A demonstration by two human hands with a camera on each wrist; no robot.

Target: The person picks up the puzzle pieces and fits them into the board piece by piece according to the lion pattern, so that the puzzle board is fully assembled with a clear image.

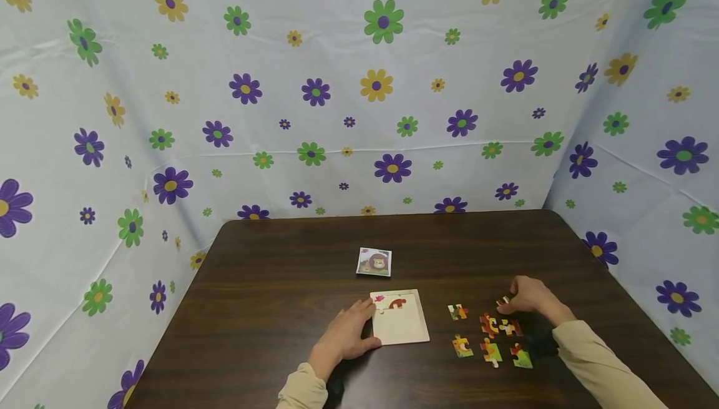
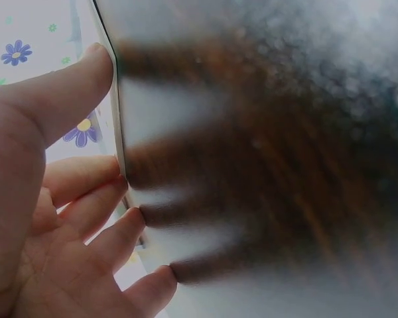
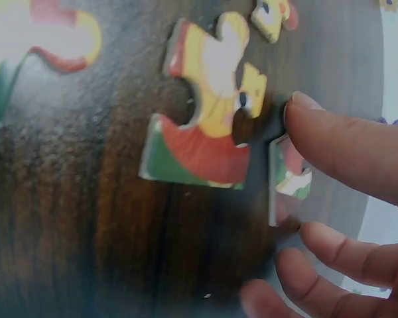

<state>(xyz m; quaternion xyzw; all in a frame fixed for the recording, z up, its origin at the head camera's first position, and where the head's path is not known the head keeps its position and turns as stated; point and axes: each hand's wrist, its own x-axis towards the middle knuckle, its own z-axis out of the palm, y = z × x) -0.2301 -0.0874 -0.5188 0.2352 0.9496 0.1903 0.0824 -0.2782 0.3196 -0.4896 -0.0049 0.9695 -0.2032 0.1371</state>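
Note:
My left hand [image 1: 348, 333] rests at the left side of a pale square puzzle tray [image 1: 403, 326], its fingers by the left edge and thumb near the lower left corner. In the left wrist view, the thumb and fingertips touch along the tray's edge. Across the tray's top lie joined puzzle pieces [image 1: 397, 303], with a pink shape and a reddish-brown patch. My right hand [image 1: 530, 296] pinches a red, green and white puzzle piece [image 3: 292, 172] between thumb and fingertips, close over the table. Just beside it lies a yellow, red and green puzzle piece [image 3: 212, 156].
Several loose puzzle pieces [image 1: 490, 351] lie spread right of the tray, below and left of my right hand. A lion picture card [image 1: 374, 263] lies behind the tray. The dark wooden table [image 1: 269, 296] is bordered by flower-patterned cloth [image 1: 348, 140] at the back and sides.

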